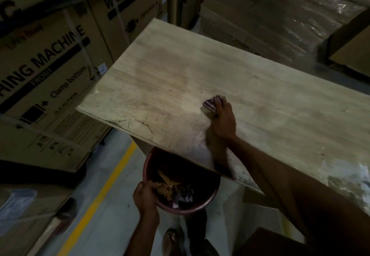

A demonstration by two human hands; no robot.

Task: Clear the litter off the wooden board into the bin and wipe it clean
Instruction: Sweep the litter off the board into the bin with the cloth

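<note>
Head view.
A: Where's the wooden board (200, 71)?
B: Centre, running out to three o'clock, its surface smeared and scuffed along the near edge.
A: And the right hand (223, 119)?
B: Fingers curled over a striped cloth (210, 104), pressing it onto the board just off centre toward three o'clock.
A: Left hand (145, 195)?
B: At six o'clock, gripping the rim of the reddish bin (190, 210), which sits partly under the board's near edge with litter (170, 187) inside.
A: Anything else?
B: Washing-machine cartons (50, 65) from nine to eleven o'clock, and a yellow floor line (104, 187) at seven.
</note>
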